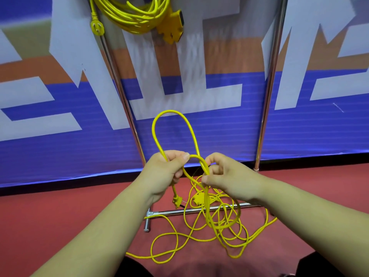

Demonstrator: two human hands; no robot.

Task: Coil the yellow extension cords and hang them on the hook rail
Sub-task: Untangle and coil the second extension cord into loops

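**Second cord: first turns going into the coil**

The left hand [169, 166] is gripping the yellow cord [153, 128] in a closed fist, thumb pressing across the strands, and one tall loop is standing up out of it. The cord's plug [176, 201] is dangling just below that fist. Close beside it, the right hand [221, 174] is pinching the same cord between thumb and curled fingers, bringing a smaller bend across towards the left thumb.

From the right hand the cord is dropping to a loose tangle [207, 216] on the red floor [60, 216], with a yellow socket block [197, 199] lying in it near the rack's base bar [179, 211]. Most of the length is lying uncoiled there, so by my reading the coiling is only starting.

Up the left upright [119, 86], a finished coil [135, 21] is hanging at the top of the view; the hook it hangs from is out of view.

The next move, I judge, is calling for the right hand to slide down the cord, draw up another length and lay it into the left fist as a matching loop. The crossing strands on the floor may be snagging as they come up.
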